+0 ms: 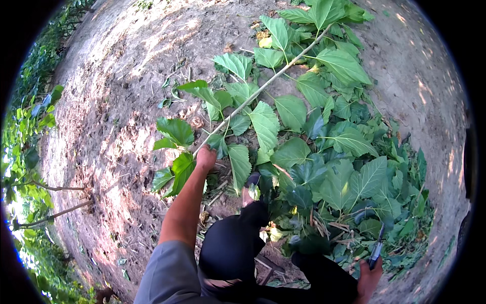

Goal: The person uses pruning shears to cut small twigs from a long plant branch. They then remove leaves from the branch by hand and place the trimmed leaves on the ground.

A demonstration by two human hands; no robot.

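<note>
My left hand (207, 156) grips the lower end of a long, leafy branch (262, 88), with broad toothed leaves like those of a mulberry. The branch slants away from my fist to the upper right, its far leaves over the other foliage. At the lower right, my right hand (369, 279) holds a metal hand tool (376, 249) with a narrow blade pointing away from me; whether it is a knife or pruning shears I cannot tell. Beside the tool lies a heap of cut green leaves (341, 182).
Bare, sun-dappled soil (125, 76) spreads to the left. Cut stem pieces (340, 227) lie in the heap. Between my dark-clad legs (228, 247) shows part of a low wooden stool (269, 263). Thin stems (57, 216) and green shrubs (26, 152) stand along the left edge.
</note>
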